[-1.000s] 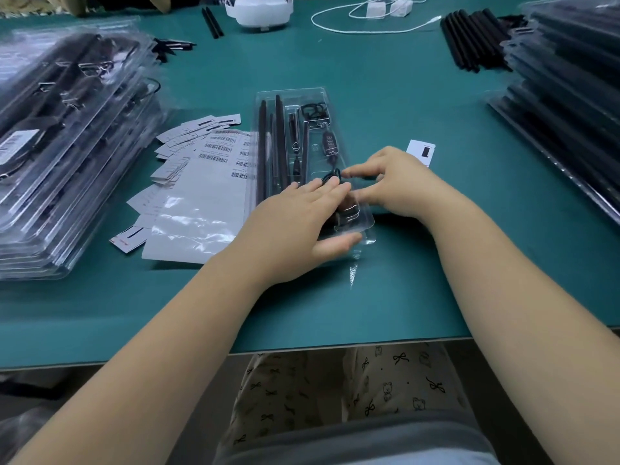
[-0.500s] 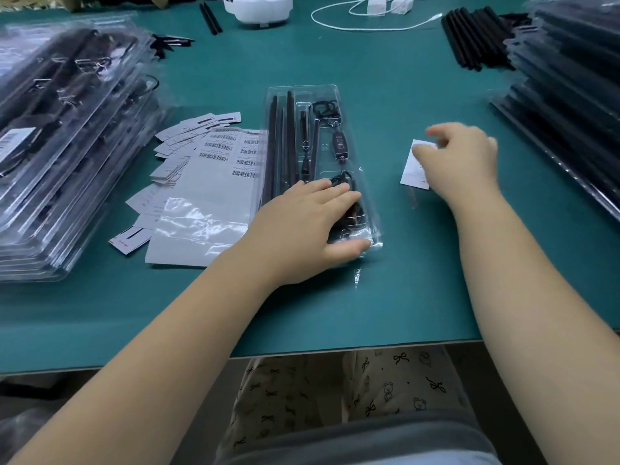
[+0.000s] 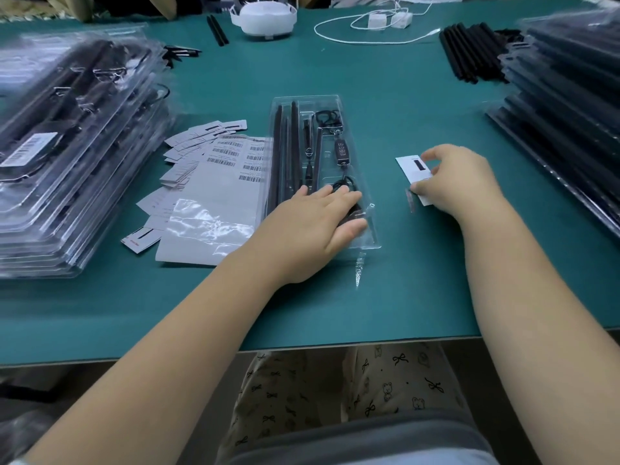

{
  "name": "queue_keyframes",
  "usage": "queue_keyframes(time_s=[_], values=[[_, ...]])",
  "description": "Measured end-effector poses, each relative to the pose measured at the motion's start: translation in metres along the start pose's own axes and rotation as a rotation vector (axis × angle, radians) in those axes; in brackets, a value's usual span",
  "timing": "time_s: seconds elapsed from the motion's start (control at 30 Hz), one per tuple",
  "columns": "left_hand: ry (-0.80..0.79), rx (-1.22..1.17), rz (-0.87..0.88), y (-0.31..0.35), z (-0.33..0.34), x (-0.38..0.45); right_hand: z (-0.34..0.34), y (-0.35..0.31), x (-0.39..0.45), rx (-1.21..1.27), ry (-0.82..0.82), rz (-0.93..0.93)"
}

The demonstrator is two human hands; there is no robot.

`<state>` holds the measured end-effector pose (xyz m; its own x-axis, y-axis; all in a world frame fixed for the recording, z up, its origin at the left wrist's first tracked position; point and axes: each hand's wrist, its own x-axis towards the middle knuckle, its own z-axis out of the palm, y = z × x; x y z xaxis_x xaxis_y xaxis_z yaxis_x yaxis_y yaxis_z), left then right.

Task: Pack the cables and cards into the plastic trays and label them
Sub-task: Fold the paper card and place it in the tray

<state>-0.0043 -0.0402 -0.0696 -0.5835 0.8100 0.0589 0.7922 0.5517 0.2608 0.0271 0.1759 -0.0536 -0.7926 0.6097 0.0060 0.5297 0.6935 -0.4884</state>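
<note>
So the right hand [image 3: 459, 177] is pinching the white card [image 3: 411, 169] right of centre, just beside the plastic tray [image 3: 335, 102], whose long axis is running up-frame. The left hand [image 3: 315, 219] is lying flat, fingers straight, pressing the tray's lower end.

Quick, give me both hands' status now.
Left hand: open, fingers flat, pressing the plastic tray.
Right hand: pinching the white card lying on the table.

Your left hand [image 3: 312, 226] hides the tray's [image 3: 335, 102] near end — the barcode labels' [image 3: 231, 152] print beyond your fingertips is unreadable.
</note>
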Motion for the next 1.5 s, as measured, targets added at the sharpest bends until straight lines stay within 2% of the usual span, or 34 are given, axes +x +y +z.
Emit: queue_keyframes(time_s=[0.07, 0.2, 0.3, 0.37, 0.47, 0.5, 0.57, 0.63, 0.7, 0.77, 0.9, 0.97, 1.17, 1.33, 1.43, 1.5], values=[[0.046, -0.117, -0.018, 0.000, -0.001, -0.002, -0.008, -0.005, -0.003, 0.012, -0.042, 0.013], [0.134, -0.368, -0.073, -0.002, -0.006, -0.008, -0.017, 0.000, -0.012, 0.228, -0.108, 0.021], [0.117, -0.353, -0.065, -0.003, -0.004, -0.008, -0.017, 0.001, -0.026, 0.497, -0.190, 0.099], [0.124, -0.343, -0.057, -0.004, -0.003, -0.007, -0.015, 0.002, -0.035, 0.654, -0.340, 0.087], [0.144, -0.351, -0.044, -0.004, -0.003, -0.007, -0.010, -0.003, -0.048, 0.724, -0.570, -0.001], [0.148, -0.350, -0.040, -0.004, -0.002, -0.006, -0.007, -0.007, -0.051, 0.731, -0.583, -0.019], [0.152, -0.344, -0.040, -0.005, -0.002, -0.006, 0.001, -0.015, -0.051, 0.764, -0.502, -0.042], [0.173, -0.343, -0.033, -0.005, -0.002, -0.006, 0.010, -0.022, -0.049, 0.666, -0.369, -0.108], [0.195, -0.345, -0.029, -0.004, -0.002, -0.007, 0.018, -0.027, -0.045, 0.389, -0.232, -0.228], [0.213, -0.357, -0.020, -0.004, -0.002, -0.008, 0.022, -0.029, -0.040, 0.213, -0.163, -0.319], [0.230, -0.390, -0.029, 0.000, -0.003, -0.011, 0.031, -0.026, -0.035, 0.266, -0.105, -0.276], [0.234, -0.393, -0.031, 0.002, -0.004, -0.012, 0.033, -0.024, -0.032, 0.186, -0.084, -0.321], [0.175, -0.325, -0.050, -0.001, -0.001, -0.008, 0.025, -0.024, -0.023, -0.009, -0.228, -0.391], [0.165, -0.148, -0.022, -0.002, 0.003, -0.005, 0.028, -0.019, -0.025, 0.074, -0.219, -0.375], [0.135, -0.066, 0.024, -0.003, 0.003, -0.003, 0.019, -0.010, -0.025, 0.095, -0.404, -0.436], [0.104, -0.021, 0.017, -0.004, 0.003, -0.002, 0.008, -0.003, -0.025, 0.337, -0.544, -0.383]])
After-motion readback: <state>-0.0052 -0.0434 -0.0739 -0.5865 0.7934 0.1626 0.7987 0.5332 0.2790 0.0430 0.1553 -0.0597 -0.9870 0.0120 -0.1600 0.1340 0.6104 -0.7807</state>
